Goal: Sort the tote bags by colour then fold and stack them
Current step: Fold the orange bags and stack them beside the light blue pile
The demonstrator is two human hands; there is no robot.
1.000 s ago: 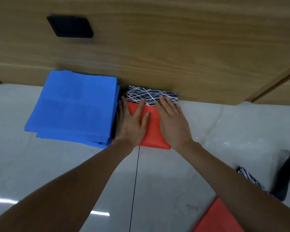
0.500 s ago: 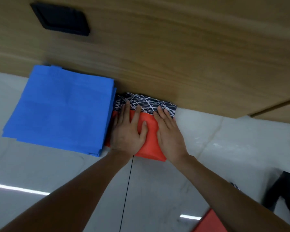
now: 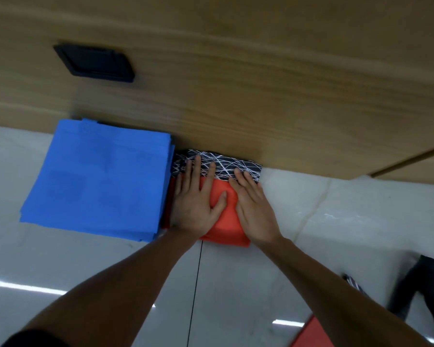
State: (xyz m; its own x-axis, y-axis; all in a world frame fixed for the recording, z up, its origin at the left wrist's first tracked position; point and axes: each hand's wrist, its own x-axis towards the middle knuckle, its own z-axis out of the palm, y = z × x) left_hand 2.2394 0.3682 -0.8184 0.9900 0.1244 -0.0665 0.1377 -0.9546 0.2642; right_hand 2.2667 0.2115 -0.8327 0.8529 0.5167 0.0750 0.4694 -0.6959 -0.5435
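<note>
A folded red tote bag [image 3: 226, 221] with a black-and-white line-patterned band [image 3: 223, 165] lies on the pale floor against a wooden panel. My left hand [image 3: 196, 204] presses flat on its left half, fingers straight and reaching onto the band. On its right half my right hand [image 3: 253, 209] lies flat too, fingertips at the band's edge. A stack of folded blue tote bags [image 3: 98, 181] sits directly to the left, touching the red bag.
The wooden panel [image 3: 261, 83] with a black recessed handle [image 3: 95, 63] rises behind the bags. Another red bag [image 3: 311, 334] with a patterned strip [image 3: 353, 284] shows at the bottom right, beside a black object [image 3: 419, 289]. Pale glossy floor [image 3: 336, 221] surrounds everything.
Both hands stay flat on the red bag, fingertips slid slightly farther onto the patterned band. The view has shifted, bringing the blue stack and the bag closer to centre.
</note>
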